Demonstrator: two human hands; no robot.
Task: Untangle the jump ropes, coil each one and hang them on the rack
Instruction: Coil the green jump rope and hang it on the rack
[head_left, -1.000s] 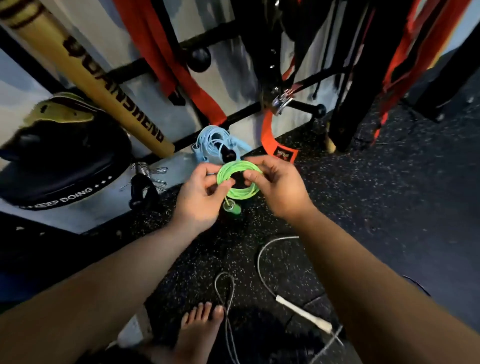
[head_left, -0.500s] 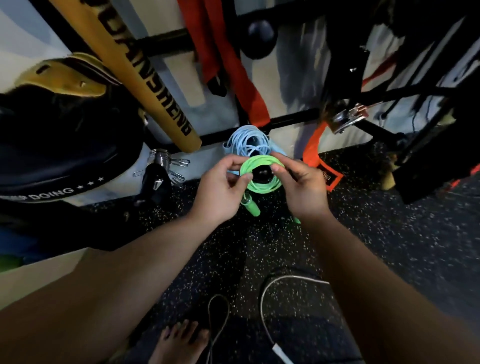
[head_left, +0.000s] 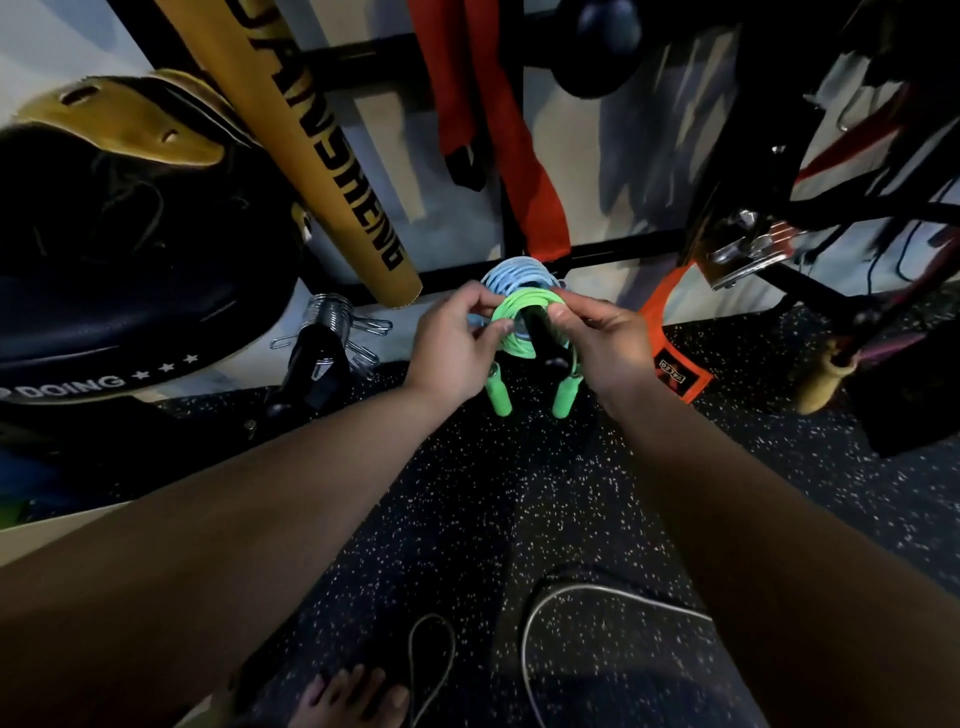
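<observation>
Green jump rope (head_left: 519, 304) wound into a flat, tight ring, held up between both hands low in front of the rack (head_left: 613, 253). Left hand (head_left: 454, 345) on the ring's left edge, thumb tip and curled fingers clamped on the strands. Right hand (head_left: 605, 348) on the right edge, fingers bent over the top of the coil and likewise pinching it. Two green handles (head_left: 562, 397) dangling below the palms, ridged and roughly upright; touching the floor or not, cannot tell. Through the ring's opening, a black peg (head_left: 535, 332) of the rack. Ring seemingly threaded over it, though partly hidden by fingers.

Just behind the green ring, apparently on the same peg, a blue jump rope (head_left: 511, 273), pale and also coiled, right at the fingertips.

On the floor (head_left: 467, 493) — black rubber flecked with white — a pale rope (head_left: 571, 585) in a loose open curve near the right forearm, and a thin dark cord (head_left: 431, 616) looped beside a bare foot (head_left: 353, 696).

Elsewhere:
- a smooth yellow tube (head_left: 311, 145) with black lettering, slanting down toward the left hand
- orange webbing straps (head_left: 524, 171) hanging flat from the rack
- a glossy black padded cushion (head_left: 130, 291) with white letters and stars
- steel spring clips (head_left: 330, 317) just beside the cushion
</observation>
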